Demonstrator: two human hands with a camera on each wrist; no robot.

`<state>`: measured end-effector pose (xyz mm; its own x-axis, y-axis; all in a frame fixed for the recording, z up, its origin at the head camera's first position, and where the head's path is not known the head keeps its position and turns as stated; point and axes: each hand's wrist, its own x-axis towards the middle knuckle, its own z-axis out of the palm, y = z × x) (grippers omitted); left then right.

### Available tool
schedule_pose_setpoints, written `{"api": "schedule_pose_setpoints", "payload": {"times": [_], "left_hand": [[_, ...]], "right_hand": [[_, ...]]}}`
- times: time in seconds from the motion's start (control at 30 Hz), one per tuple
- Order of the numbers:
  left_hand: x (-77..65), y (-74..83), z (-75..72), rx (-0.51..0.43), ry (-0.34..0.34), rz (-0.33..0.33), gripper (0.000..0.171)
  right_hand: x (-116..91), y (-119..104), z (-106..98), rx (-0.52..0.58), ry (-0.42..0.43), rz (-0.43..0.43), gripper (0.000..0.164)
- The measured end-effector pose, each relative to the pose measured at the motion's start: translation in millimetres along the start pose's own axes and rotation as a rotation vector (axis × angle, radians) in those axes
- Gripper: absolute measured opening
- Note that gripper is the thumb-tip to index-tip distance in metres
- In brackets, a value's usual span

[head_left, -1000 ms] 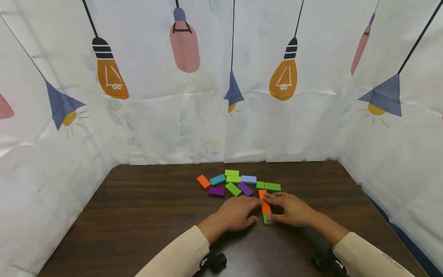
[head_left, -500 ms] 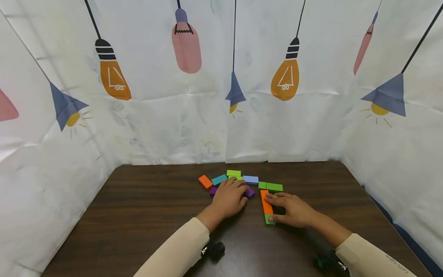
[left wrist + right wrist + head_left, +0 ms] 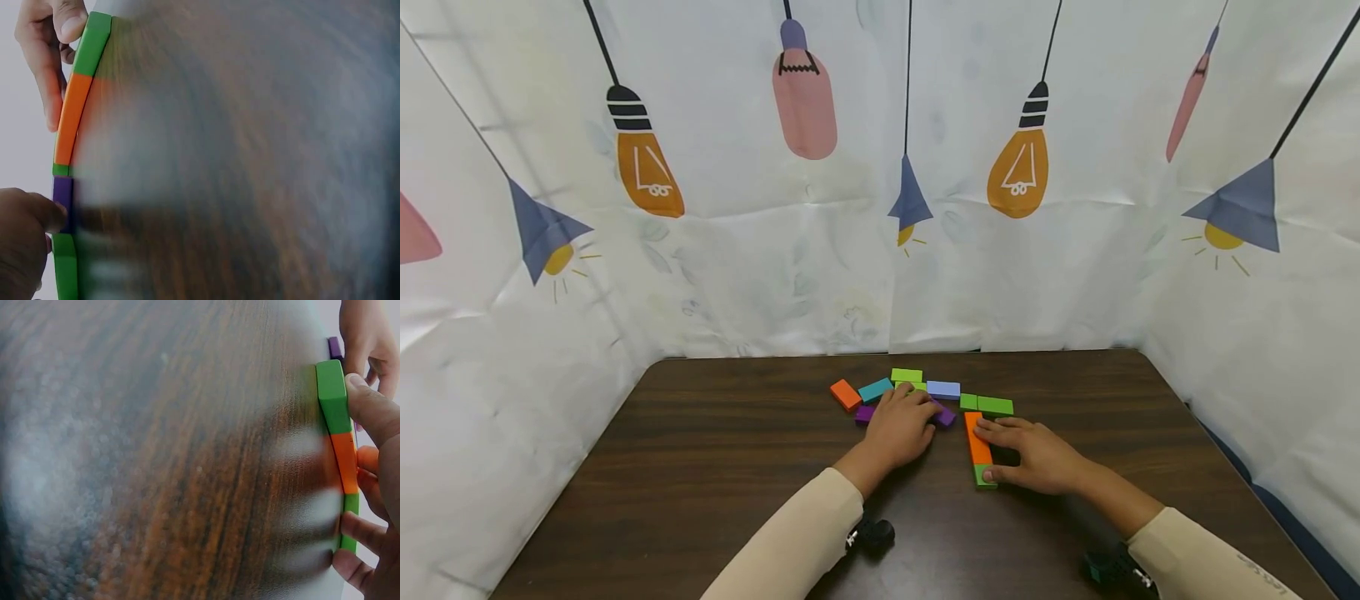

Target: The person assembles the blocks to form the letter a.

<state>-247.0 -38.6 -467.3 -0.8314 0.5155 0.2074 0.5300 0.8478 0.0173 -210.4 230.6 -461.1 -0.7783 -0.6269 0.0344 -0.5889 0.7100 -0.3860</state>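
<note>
My left hand [image 3: 898, 427] lies over the block cluster, its thumb and finger pinching a purple block [image 3: 943, 414]. The left wrist view shows that thumb against the purple block [image 3: 64, 187], with a green block [image 3: 65, 265] beside it. My right hand [image 3: 1034, 455] rests on a straight row, its fingers spread: the thumb touches the small green block [image 3: 985, 481] at the near end, and fingertips touch the orange part [image 3: 976, 442]. In the right wrist view, the thumb sits by the green block [image 3: 333, 394]. The left fingers hide part of the cluster.
Beyond the right hand, two green blocks [image 3: 994, 406] lie end to end. Around the left hand are a light blue block [image 3: 943, 389], a teal block [image 3: 875, 389], an orange block [image 3: 846, 394] and another purple block [image 3: 864, 414]. All lie on the dark wooden table [image 3: 737, 467].
My left hand has moved from beside the orange row up and left onto the cluster. Since then the purple block has shifted slightly right with it. My right hand stays in place on the row.
</note>
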Motion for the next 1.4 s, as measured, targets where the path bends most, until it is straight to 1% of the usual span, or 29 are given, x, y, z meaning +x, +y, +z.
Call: {"api": "schedule_pose_setpoints", "payload": {"times": [0.2,0.37,0.47,0.77,1.03,1.4], "left_hand": [[2.5,5.3,-1.2,0.002,0.008,0.000,0.029],[3.1,6.7,-1.3,-0.018,0.023,-0.033,0.026],[3.3,6.1,0.3,-0.013,0.029,-0.045,0.025],[5.3,6.2,3.1,0.007,0.065,-0.041,0.020],[7.5,7.8,3.8,-0.002,0.076,-0.044,0.019],[8.5,9.2,4.3,-0.013,0.072,-0.047,0.019]], "right_hand": [[-0.6,2.6,1.4,0.005,-0.002,0.009,0.077],[-0.9,4.9,3.1,0.009,-0.010,0.013,0.079],[-0.9,5.9,3.9,0.016,-0.008,0.017,0.079],[-1.1,5.1,3.8,0.019,-0.013,0.020,0.079],[-1.6,4.3,2.7,0.019,-0.008,0.019,0.078],[-1.3,4.8,4.6,0.008,-0.003,0.020,0.079]]}}
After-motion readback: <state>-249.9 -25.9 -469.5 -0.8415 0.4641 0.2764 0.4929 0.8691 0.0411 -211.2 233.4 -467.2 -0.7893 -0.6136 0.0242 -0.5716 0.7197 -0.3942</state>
